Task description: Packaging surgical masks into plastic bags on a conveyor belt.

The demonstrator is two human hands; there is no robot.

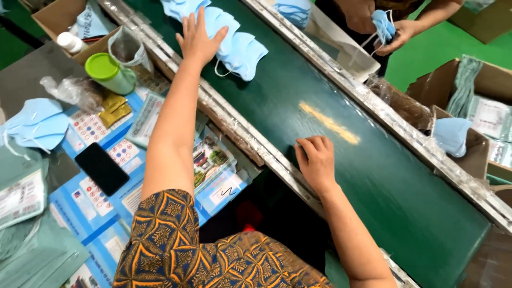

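Left hand (198, 38), fingers spread flat on blue masks (234, 45) overlapping along belt (341, 176) far end; right hand (317, 162) curled empty at near edge.

A conveyor belt (373, 176) runs from the far left to the near right. Near its far end lies a row of masks (234, 40) with the left hand (198, 37) on them; the right hand (316, 160) rests on the belt's near edge. Left of the belt, a worktop (32, 72) carries a phone (101, 168) on printed packets (88, 192), a lidded jar (109, 73) behind it, and more masks (34, 124) at its left edge. Across the belt, another person's hands (392, 33) hold a mask, and open boxes (482, 114) stand to the right.
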